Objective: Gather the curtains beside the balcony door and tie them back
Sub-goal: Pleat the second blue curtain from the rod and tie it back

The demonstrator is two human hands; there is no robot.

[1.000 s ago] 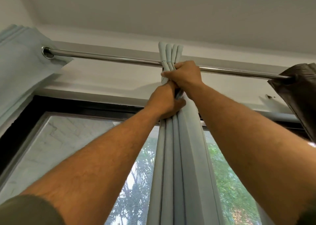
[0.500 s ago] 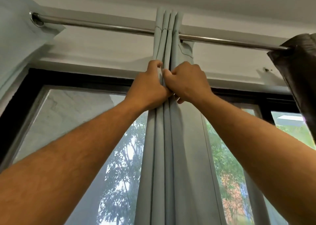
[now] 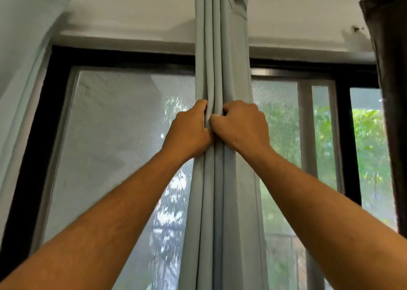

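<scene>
Both hands (image 3: 214, 126) gripping curtain (image 3: 220, 201) slid lower.

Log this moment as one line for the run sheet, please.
stage: gathering | left hand: grips grey curtain folds | right hand: grips same bundle | tie-back: none seen | dark curtain: untouched
</scene>
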